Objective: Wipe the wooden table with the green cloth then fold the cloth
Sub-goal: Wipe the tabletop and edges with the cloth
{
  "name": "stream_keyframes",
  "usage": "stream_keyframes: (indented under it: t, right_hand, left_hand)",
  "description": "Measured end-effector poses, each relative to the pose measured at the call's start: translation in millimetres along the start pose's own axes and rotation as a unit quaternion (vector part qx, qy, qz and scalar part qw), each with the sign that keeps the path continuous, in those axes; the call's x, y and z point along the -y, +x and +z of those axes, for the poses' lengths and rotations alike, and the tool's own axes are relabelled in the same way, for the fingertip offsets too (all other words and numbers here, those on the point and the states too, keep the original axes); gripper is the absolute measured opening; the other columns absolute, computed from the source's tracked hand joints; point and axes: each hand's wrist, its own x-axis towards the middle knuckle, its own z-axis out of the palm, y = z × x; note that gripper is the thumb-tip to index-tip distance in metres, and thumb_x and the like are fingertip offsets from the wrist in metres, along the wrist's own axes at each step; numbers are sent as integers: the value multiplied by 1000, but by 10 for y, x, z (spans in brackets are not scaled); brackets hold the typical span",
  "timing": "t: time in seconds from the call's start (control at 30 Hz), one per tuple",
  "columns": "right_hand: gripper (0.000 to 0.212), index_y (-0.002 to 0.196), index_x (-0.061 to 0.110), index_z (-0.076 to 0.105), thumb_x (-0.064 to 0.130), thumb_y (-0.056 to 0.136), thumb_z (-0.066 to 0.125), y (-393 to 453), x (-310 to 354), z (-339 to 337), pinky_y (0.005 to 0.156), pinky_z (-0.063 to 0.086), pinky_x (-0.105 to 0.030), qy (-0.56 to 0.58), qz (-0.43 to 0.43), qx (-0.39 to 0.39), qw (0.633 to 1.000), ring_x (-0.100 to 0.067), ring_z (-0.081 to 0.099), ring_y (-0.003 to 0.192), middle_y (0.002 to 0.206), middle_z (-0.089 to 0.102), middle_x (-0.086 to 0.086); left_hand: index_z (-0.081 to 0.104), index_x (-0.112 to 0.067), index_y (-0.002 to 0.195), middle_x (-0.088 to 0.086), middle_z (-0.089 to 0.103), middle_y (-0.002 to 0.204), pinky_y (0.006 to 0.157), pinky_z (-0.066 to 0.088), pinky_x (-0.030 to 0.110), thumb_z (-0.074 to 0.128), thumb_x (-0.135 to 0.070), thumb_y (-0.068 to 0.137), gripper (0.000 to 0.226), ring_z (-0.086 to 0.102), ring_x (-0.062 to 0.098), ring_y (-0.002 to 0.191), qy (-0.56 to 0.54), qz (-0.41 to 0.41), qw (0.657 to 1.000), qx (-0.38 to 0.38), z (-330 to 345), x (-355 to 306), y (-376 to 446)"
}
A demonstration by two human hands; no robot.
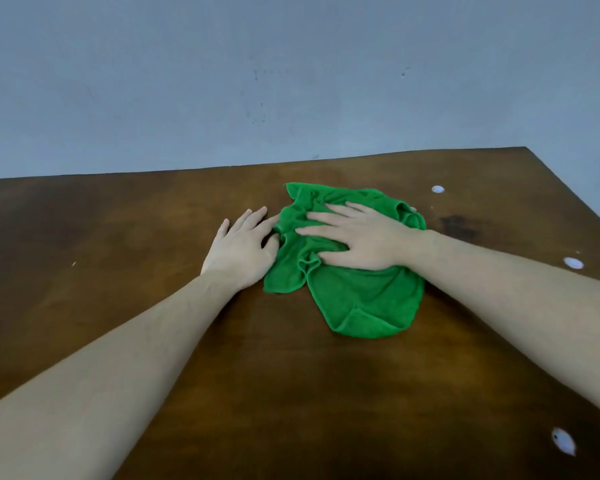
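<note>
Head view, looking down over two bare forearms reaching across a wooden table [118,237]. Green cloth [361,299] lying bunched and rumpled right of centre, toward the far edge, not yet folded. Right hand [357,237] laid flat on top of the cloth, fingers straight and spread, pressing down, gripping nothing. Left hand [243,244] resting on the bare wood just beside the cloth's left edge, fingers loosely extended, fingertips touching the fabric; cannot tell whether any pinch a fold. Judged from this: wiping under way or near its end, folding wholly left to do. Dark smudge [461,225] showing on the wood to the right of the cloth. Counted: one cloth, two hands, one table, four small white spots [438,189] along the right side
</note>
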Motion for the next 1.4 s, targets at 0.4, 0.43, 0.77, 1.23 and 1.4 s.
stream_keyframes:
  t: [0.4, 0.43, 0.77, 1.23, 1.4]
  right_hand:
    - [64, 159, 48, 3, 66, 99, 16, 696, -688, -87, 126, 3, -51, 23, 216, -18, 976, -34, 4, 156, 172, 2, 3]
    - [63, 159, 48, 4, 65, 99, 17, 773, -636, -107, 126, 4, -50, 20, 199, -21, 980, -35, 5, 156, 172, 3, 3]
    - [56, 156, 54, 14, 60, 102, 27, 1661, -172, -288, 124, 3, -46, 8, 10, -15, 1000, -26, 7, 156, 170, 9, 10]
    - [61, 155, 55, 15, 74, 96, 19, 483, -1434, -193, 125, 7, -48, 32, 168, -13, 985, -20, 11, 156, 169, 12, 14]
    - [69, 153, 62, 4, 85, 88, 10, 264, -1277, -119, 123, -5, -59, 46, 254, 9, 966, -31, -1, 157, 169, -1, 17]
  left_hand:
    - [24, -45, 153, -13, 16, 164, 124, 3, 44, 23, -48, 103, 50, 4, 9, 152, 27, -14, 1000, -7, -41, -77, -24]
    - [24, -45, 153, -13, 17, 164, 124, 3, 44, 23, -48, 102, 50, 4, 8, 152, 25, -12, 1000, -10, -36, -73, -24]
    - [29, -37, 152, -10, 25, 162, 124, 4, 40, 27, -49, 101, 53, 10, 6, 150, 12, -11, 999, -43, -1, -39, -27]
    - [27, -41, 153, -13, 19, 164, 124, 3, 41, 28, -50, 102, 52, 7, 7, 151, 22, -29, 999, -7, -74, -95, -26]
    - [27, -39, 153, -11, 19, 164, 124, 3, 41, 28, -50, 102, 52, 8, 8, 152, 25, -28, 999, -7, -74, -106, -37]
